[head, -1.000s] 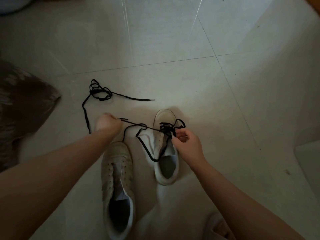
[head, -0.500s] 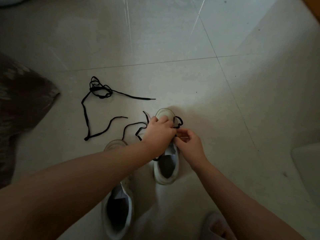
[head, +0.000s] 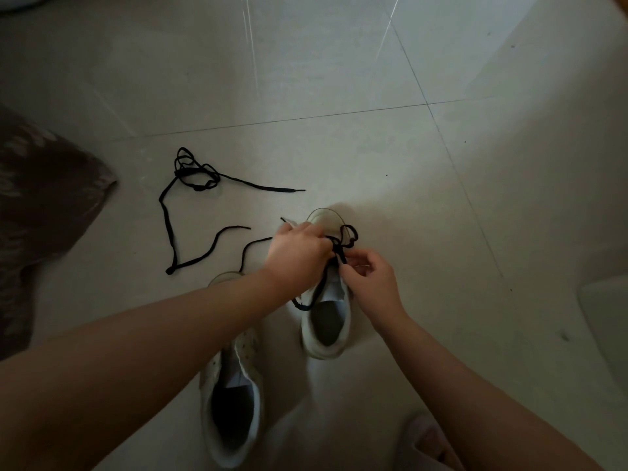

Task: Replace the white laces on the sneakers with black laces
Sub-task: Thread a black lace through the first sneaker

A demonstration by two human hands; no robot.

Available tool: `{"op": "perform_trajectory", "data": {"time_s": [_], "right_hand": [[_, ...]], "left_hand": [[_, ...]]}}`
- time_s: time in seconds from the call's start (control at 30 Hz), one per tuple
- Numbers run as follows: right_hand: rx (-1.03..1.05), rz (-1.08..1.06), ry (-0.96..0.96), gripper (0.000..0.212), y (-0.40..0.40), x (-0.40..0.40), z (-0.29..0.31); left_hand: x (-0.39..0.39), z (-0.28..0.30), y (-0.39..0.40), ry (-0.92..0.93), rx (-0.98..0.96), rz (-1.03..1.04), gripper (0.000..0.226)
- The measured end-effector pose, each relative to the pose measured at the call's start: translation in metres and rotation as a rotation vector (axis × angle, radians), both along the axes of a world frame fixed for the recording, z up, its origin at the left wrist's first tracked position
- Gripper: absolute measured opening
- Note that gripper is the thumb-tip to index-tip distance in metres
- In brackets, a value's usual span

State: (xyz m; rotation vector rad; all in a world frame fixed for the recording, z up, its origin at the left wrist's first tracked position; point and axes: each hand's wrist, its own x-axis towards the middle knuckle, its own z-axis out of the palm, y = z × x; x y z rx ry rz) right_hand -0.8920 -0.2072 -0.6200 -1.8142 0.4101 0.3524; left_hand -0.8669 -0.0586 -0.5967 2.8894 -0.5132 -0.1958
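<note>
Two white sneakers stand on the tiled floor. The right sneaker carries a black lace threaded through its front eyelets, with loops hanging beside the toe. My left hand lies over the sneaker's front, fingers curled on the lace. My right hand pinches the lace at the tongue, just right of the left hand. The left sneaker has no lace and my left forearm crosses its toe. A second black lace lies loose on the floor at the far left.
A dark patterned cloth lies at the left edge. A pale object sits at the right edge. A slipper-like thing shows at the bottom. Tiled floor stretches ahead.
My left hand left the spot near the unlaced sneaker's toe, moved right onto the right sneaker and now grips the lace there. My right hand stayed at the tongue.
</note>
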Motion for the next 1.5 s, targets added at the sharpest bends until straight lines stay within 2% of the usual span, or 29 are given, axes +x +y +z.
{"op": "perform_trajectory", "data": {"time_s": [0.07,0.17,0.23,0.33,0.5,0.6,0.67,0.77,0.83,0.9,1.03,1.1,1.2,1.3,1.5], "right_hand": [[-0.007,-0.018,-0.006,0.018,-0.001,0.000,-0.003],[-0.003,-0.060,-0.006,0.016,-0.003,-0.001,-0.005],[0.006,-0.061,-0.006,0.017,-0.003,-0.002,-0.006],[-0.003,-0.038,-0.020,0.018,0.001,-0.002,-0.005],[-0.016,-0.021,-0.024,0.021,0.001,-0.002,-0.003],[-0.030,-0.023,-0.030,0.017,0.001,-0.002,-0.004],[-0.053,-0.029,-0.038,0.014,0.001,0.000,-0.005],[-0.028,-0.063,-0.011,0.013,0.001,0.001,-0.005],[-0.008,-0.071,0.004,0.013,0.000,-0.001,-0.006],[-0.008,-0.068,0.007,0.013,0.000,-0.002,-0.007],[-0.009,-0.050,-0.011,0.017,0.001,-0.002,-0.007],[-0.011,-0.042,-0.027,0.020,0.002,-0.002,-0.008],[0.001,-0.037,-0.034,0.021,0.000,-0.003,-0.007],[0.015,-0.036,-0.044,0.024,0.001,-0.003,-0.005],[0.018,-0.021,-0.051,0.026,0.003,-0.003,-0.004]], "left_hand": [[0.014,0.004,0.017,-0.031,0.010,0.153,0.022],[0.030,0.009,0.045,-0.123,-0.120,0.413,0.019],[0.024,0.014,0.040,-0.017,-0.221,0.312,0.017],[0.006,0.013,0.008,0.156,-0.127,0.026,0.029],[0.010,-0.004,-0.012,0.081,0.107,-0.026,0.025],[0.007,-0.001,-0.013,0.049,0.146,-0.033,0.031],[0.015,0.002,0.011,0.030,0.148,0.117,0.032],[0.032,-0.004,0.073,0.080,0.083,0.573,0.025],[0.028,-0.015,0.099,0.123,0.063,0.740,0.024],[0.018,-0.023,0.095,0.140,0.091,0.655,0.026],[0.002,-0.008,0.053,0.032,-0.157,0.173,0.035],[0.002,-0.002,0.028,0.050,-0.149,-0.012,0.035],[0.005,-0.005,0.006,0.124,-0.032,0.014,0.030],[0.008,-0.008,-0.002,0.175,-0.038,0.126,0.025],[0.000,-0.003,-0.001,0.065,0.165,-0.066,0.033]]}}
